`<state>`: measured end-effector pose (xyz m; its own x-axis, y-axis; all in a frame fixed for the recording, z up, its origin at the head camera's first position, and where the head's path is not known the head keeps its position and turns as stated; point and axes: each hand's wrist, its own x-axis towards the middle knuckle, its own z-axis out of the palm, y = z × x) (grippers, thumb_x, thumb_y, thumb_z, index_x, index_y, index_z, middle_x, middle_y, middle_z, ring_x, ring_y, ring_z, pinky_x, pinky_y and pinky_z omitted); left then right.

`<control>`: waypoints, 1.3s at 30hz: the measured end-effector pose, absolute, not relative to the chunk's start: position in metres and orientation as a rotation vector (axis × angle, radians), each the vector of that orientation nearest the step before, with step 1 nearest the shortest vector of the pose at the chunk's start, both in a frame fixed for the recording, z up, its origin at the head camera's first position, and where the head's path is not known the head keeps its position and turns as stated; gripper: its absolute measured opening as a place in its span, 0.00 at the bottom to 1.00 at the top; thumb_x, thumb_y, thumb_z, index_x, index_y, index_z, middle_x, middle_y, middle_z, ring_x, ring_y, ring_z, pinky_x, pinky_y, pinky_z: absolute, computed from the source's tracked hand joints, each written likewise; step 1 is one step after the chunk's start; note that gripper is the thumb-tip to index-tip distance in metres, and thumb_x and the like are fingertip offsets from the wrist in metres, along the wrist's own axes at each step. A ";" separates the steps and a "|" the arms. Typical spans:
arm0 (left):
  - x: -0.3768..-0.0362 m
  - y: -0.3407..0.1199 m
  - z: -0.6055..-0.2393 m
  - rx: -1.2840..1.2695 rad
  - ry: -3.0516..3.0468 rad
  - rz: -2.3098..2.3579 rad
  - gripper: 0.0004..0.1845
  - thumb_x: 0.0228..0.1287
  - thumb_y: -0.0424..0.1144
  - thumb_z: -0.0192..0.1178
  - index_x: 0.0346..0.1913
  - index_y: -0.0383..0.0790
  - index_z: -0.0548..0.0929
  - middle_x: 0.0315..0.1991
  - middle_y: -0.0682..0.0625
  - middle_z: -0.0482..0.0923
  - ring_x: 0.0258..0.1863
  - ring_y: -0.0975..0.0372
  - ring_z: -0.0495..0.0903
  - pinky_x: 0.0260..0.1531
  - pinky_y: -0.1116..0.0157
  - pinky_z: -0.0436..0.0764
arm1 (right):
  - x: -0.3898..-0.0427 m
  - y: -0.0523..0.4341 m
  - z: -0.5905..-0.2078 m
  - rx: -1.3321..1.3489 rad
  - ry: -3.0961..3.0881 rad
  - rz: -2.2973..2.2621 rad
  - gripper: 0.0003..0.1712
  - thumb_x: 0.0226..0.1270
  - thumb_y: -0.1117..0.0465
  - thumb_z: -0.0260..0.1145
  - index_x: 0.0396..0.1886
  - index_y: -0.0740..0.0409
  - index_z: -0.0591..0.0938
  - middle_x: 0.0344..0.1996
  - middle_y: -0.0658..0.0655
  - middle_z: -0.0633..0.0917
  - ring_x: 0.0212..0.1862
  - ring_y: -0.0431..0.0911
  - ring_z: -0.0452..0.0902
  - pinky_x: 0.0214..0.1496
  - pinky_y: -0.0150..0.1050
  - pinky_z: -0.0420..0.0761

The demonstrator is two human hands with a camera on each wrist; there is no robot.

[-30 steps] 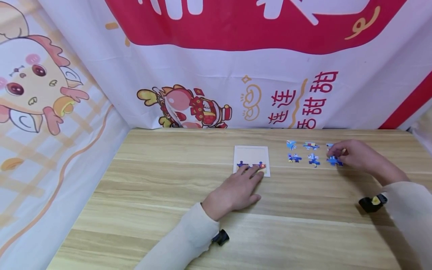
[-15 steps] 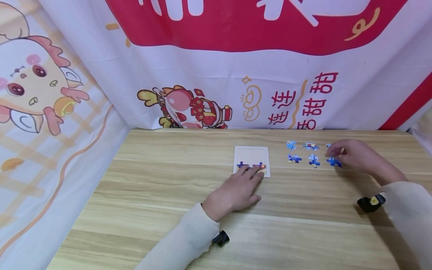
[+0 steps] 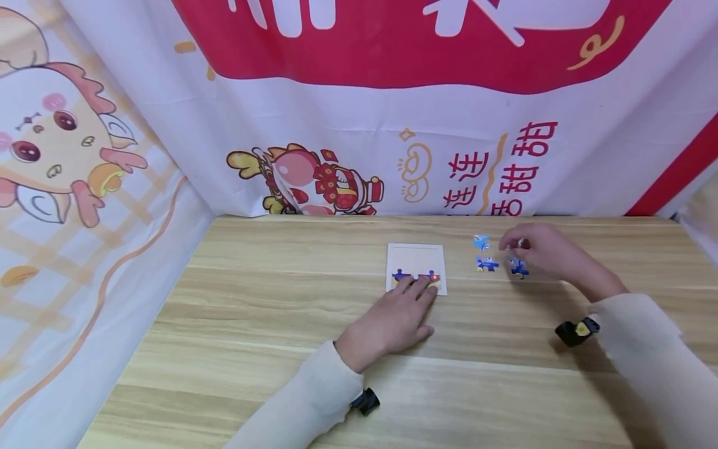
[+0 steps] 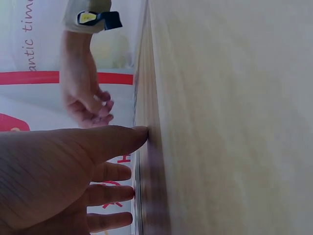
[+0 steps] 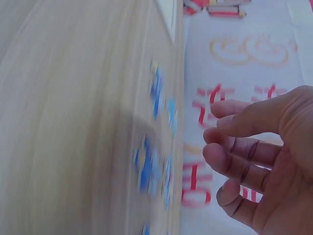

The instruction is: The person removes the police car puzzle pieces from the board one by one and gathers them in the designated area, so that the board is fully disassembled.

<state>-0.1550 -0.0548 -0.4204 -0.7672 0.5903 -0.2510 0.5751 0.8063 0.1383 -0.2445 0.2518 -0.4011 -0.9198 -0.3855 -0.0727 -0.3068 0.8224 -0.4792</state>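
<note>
**A:** What is the left hand (image 3: 392, 318) doing?

**B:** It lies flat on the pale wood-grain worktop (image 3: 269, 324), fingers straight, the tips resting on the row of joined pieces (image 3: 416, 275) along the near edge of the white square puzzle board (image 3: 416, 259).

**A:** And the right hand (image 3: 538, 252)?

**B:** It hovers over the loose pieces to the right of the board, fingers curled with thumb against fingertips. I cannot tell whether a piece is pinched there. Two knobbed blue cardboard pieces (image 3: 487, 264) lie just left of it, and another (image 3: 518, 269) sits under its fingers.

**A:** Do the wrist cameras add anything?

**B:** The right wrist view shows the curled fingers (image 5: 244, 142) above the worktop, with the loose pieces as blue blurs. The left wrist view shows the thumb touching the worktop edge-on, but not the board. Only the head view shows the printed cloth backdrop (image 3: 359, 106).
</note>
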 end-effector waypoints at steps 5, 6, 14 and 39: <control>-0.151 -0.055 -0.423 0.942 2.733 0.060 0.40 0.80 0.55 0.61 0.84 0.40 0.63 0.85 0.43 0.61 0.85 0.48 0.61 0.85 0.54 0.65 | -0.248 0.211 -0.398 -0.611 2.790 -0.788 0.11 0.75 0.71 0.65 0.51 0.62 0.90 0.45 0.60 0.91 0.44 0.50 0.82 0.45 0.44 0.84; -0.150 -0.056 -0.423 0.949 2.734 0.058 0.40 0.80 0.56 0.61 0.84 0.39 0.63 0.85 0.42 0.61 0.85 0.48 0.61 0.85 0.54 0.64 | -0.249 0.203 -0.398 -0.633 2.775 -0.806 0.11 0.75 0.71 0.66 0.50 0.61 0.90 0.46 0.60 0.91 0.44 0.50 0.83 0.44 0.43 0.84; -0.143 -0.054 -0.420 0.931 2.711 0.043 0.40 0.81 0.56 0.60 0.84 0.37 0.63 0.86 0.37 0.58 0.86 0.47 0.58 0.86 0.55 0.60 | -0.255 0.156 -0.400 -0.818 2.698 -0.920 0.10 0.73 0.73 0.66 0.47 0.63 0.90 0.44 0.62 0.91 0.46 0.51 0.85 0.52 0.51 0.86; -0.134 -0.056 -0.418 0.902 2.719 -0.046 0.39 0.80 0.59 0.59 0.84 0.44 0.65 0.87 0.40 0.57 0.85 0.49 0.60 0.82 0.52 0.69 | -0.260 0.101 -0.426 -0.770 2.414 -1.086 0.13 0.74 0.72 0.65 0.52 0.61 0.89 0.47 0.58 0.91 0.53 0.50 0.85 0.66 0.53 0.84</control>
